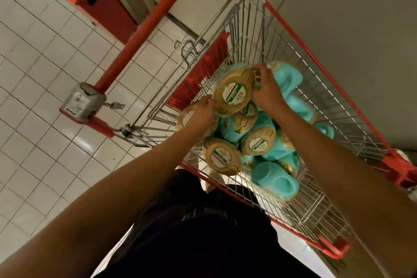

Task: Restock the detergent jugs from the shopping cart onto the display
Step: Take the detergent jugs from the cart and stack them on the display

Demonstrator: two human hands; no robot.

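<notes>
Jug (234, 91) — teal body, gold oval label — in cart (326, 73).

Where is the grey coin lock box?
Head view, left side: the grey coin lock box sits on the cart's red handle bar, left of the wire basket.

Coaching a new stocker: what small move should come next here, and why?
Probably lift the top jug straight up, clear of the cart: the right hand grips its far edge, the left hand touches its near edge, and it lies on the other jugs.

Roughly ten teal jugs (234, 91), one cart (293, 29), two hands (204, 109)
</notes>
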